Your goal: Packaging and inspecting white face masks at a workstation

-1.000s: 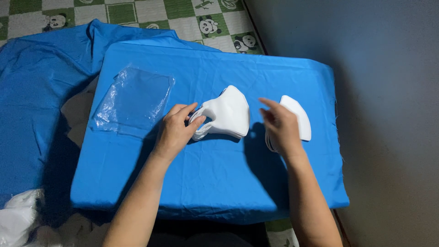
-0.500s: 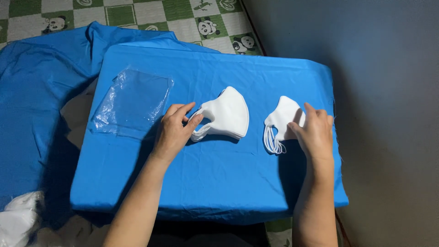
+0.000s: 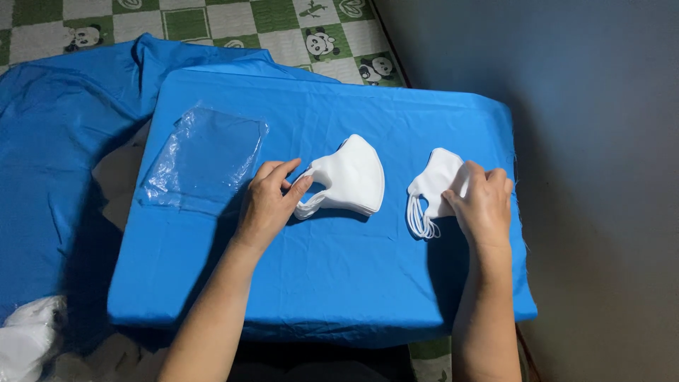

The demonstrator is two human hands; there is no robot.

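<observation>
Looks like a home, a room with work done low down near the floor. Floor mat (image 3: 212,21) in green and white squares, printed with small cartoon pandas (the sort laid in a living room or child's room). Plain grey-blue painted wall (image 3: 566,106) on the right, meeting the mat at a dark skirting line. Low worktop (image 3: 339,283) draped in bright blue cloth, more of the same blue cloth (image 3: 64,141) spread loose on the floor beside it. No machines, shelving or shop fittings in sight.
</observation>
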